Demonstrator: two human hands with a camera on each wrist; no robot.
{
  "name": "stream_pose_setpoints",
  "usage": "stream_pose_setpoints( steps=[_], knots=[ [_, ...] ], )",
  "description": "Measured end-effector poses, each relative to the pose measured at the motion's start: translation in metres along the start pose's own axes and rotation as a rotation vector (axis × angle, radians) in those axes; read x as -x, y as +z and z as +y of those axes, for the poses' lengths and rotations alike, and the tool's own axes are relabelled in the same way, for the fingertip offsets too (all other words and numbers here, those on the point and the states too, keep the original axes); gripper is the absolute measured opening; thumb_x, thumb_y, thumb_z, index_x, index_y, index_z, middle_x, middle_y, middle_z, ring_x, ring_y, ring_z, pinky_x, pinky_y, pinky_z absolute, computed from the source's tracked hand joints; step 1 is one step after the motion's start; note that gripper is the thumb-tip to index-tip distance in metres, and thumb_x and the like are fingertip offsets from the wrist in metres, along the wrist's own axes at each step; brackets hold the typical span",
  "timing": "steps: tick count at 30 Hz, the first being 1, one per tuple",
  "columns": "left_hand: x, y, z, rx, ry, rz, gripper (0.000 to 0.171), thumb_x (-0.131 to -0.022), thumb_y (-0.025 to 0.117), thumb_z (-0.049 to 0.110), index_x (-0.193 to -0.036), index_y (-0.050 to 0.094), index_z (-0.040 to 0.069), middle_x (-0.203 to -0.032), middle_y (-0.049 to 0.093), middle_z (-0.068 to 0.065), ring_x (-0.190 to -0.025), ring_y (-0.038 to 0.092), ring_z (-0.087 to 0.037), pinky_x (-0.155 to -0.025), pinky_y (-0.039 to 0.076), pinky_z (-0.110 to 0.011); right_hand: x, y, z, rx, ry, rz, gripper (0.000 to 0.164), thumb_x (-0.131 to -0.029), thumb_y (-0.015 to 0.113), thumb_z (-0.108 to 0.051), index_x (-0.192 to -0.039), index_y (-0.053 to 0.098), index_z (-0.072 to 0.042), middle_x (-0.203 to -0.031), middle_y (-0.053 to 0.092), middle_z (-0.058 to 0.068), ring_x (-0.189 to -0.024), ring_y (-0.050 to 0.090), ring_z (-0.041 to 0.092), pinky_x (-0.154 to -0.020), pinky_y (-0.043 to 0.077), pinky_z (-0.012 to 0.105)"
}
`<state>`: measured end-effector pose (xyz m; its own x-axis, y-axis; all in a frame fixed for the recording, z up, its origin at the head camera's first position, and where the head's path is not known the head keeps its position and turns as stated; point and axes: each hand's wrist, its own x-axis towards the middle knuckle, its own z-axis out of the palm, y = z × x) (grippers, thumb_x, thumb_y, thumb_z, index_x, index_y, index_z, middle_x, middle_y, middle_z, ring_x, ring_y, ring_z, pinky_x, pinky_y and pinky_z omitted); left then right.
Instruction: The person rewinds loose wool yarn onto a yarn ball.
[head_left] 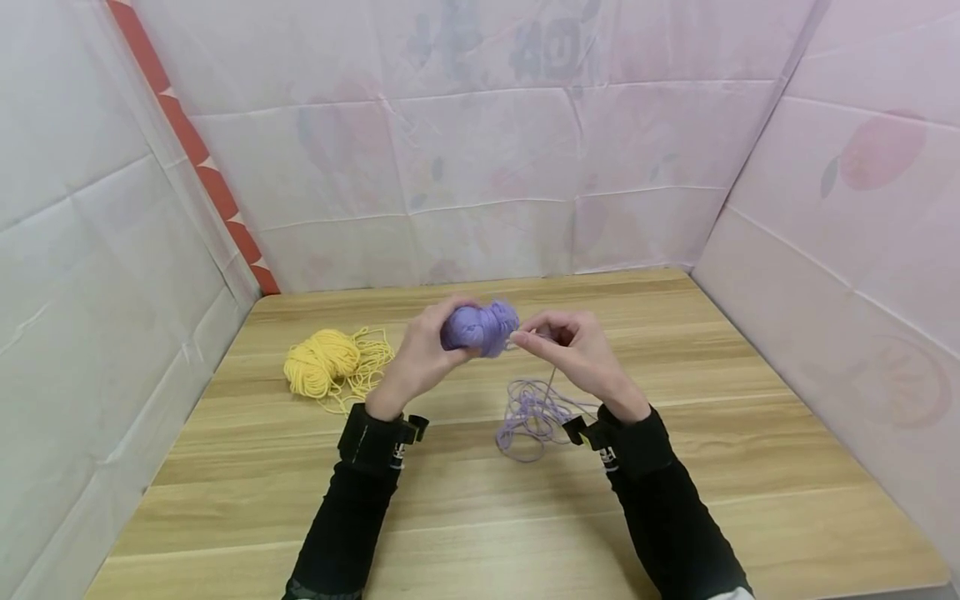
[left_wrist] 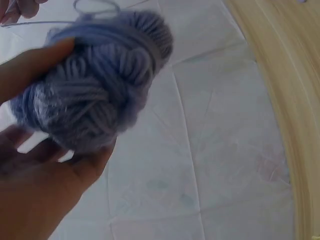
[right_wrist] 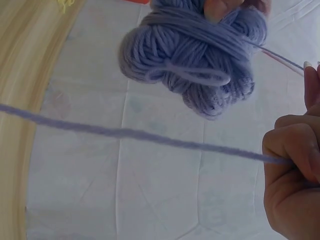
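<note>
A ball of purple yarn (head_left: 482, 328) is held above the table by my left hand (head_left: 425, 350), its thumb and fingers curled round one end. In the left wrist view the purple yarn ball (left_wrist: 95, 85) shows wound strands round its middle. Just to its right, my right hand (head_left: 581, 354) pinches the purple strand that runs from the ball. The same strand (right_wrist: 150, 139) passes through the curled fingers of the right hand (right_wrist: 295, 170) and hangs down to a loose purple tangle (head_left: 532, 417) on the table. A small loop sticks out from the ball.
A yellow yarn ball (head_left: 322, 364) with loose yellow strands (head_left: 371, 358) lies on the left of the wooden table (head_left: 450, 517). Pale printed sheets (head_left: 480, 167) stand as walls behind and at both sides.
</note>
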<state>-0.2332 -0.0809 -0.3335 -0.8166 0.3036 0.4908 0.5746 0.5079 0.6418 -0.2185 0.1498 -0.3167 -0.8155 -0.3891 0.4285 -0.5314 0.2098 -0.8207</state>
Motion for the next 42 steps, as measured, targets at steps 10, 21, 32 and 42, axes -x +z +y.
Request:
stream_pose_setpoints(
  steps=[10,21,32,42],
  knots=[
    [0.005,0.002,0.011,0.033,0.180,-0.214,0.054,-0.070,0.082,-0.002,-0.119,0.059,0.008,-0.118,0.066,-0.010,-0.112,0.062,-0.025,-0.098,0.052,-0.037,0.000,0.000,0.002,0.020,0.012,0.035,0.008,-0.091,0.066,-0.010,-0.094,0.070,-0.004,-0.057,0.046,-0.005,-0.050,0.034,0.008,-0.047,0.028,0.026],
    [0.008,-0.011,0.019,0.260,0.142,-0.359,0.056,-0.072,0.083,0.008,-0.121,0.057,0.016,-0.125,0.062,-0.002,-0.118,0.058,-0.018,-0.103,0.048,-0.034,-0.004,-0.001,0.006,-0.063,0.018,0.046,0.009,-0.090,0.067,-0.008,-0.093,0.070,0.000,-0.064,0.058,-0.007,-0.052,0.042,0.009,-0.047,0.036,0.022],
    [0.010,-0.018,0.019,0.443,0.069,-0.314,0.055,-0.074,0.081,0.003,-0.121,0.057,0.014,-0.122,0.060,-0.005,-0.112,0.056,-0.019,-0.097,0.050,-0.037,-0.010,0.005,0.016,-0.131,0.146,0.016,0.013,-0.091,0.065,-0.011,-0.097,0.071,-0.002,-0.087,0.071,-0.007,-0.077,0.065,0.011,-0.065,0.054,0.024],
    [0.010,-0.025,0.018,0.598,0.053,-0.137,0.057,-0.074,0.074,-0.012,-0.123,0.049,-0.001,-0.123,0.053,-0.016,-0.108,0.059,-0.018,-0.096,0.052,-0.030,-0.010,0.006,0.023,-0.231,0.233,-0.042,0.024,-0.092,0.054,-0.005,-0.086,0.070,-0.021,-0.068,0.059,-0.010,-0.058,0.052,0.003,-0.053,0.046,0.018]
  ],
)
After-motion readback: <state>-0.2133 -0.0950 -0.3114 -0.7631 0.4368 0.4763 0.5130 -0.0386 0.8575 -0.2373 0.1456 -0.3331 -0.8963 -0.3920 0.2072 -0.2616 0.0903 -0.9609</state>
